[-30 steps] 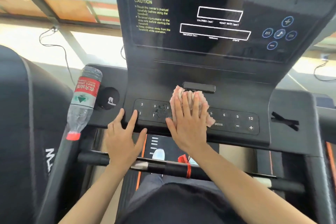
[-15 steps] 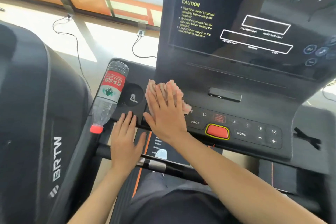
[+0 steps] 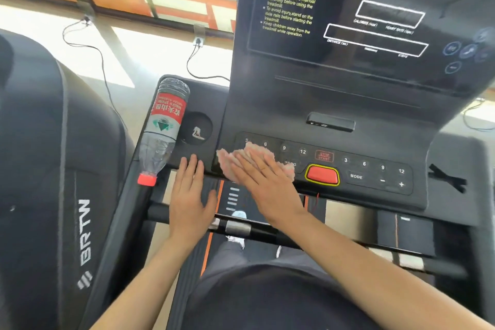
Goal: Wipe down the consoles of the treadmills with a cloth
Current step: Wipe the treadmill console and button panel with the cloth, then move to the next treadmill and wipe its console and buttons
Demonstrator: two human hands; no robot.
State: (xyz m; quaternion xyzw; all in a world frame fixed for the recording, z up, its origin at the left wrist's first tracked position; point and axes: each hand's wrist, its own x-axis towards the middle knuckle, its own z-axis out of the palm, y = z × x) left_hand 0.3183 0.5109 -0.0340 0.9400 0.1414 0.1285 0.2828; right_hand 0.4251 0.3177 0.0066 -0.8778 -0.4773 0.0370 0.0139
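Observation:
The black treadmill console [image 3: 334,104] fills the upper right, with a dark display above and a button strip [image 3: 372,169] below. A pink cloth [image 3: 229,161] lies on the left end of the button strip. My right hand [image 3: 263,182] presses flat on the cloth, fingers spread over it, hiding most of it. My left hand [image 3: 188,195] rests flat beside it on the console's lower left edge, fingers together, holding nothing. A red stop button [image 3: 322,175] sits just right of the cloth.
A plastic water bottle [image 3: 162,128] with a red label lies cap-down on the console's left tray, next to a round cup holder [image 3: 197,128]. A black handlebar [image 3: 241,228] crosses below my hands. Another black treadmill [image 3: 53,169] stands at the left. Cables trail on the floor.
My right hand slid the cloth left along the button strip, then back down toward its front edge. The left hand shifted slightly left and lower. The view swung left.

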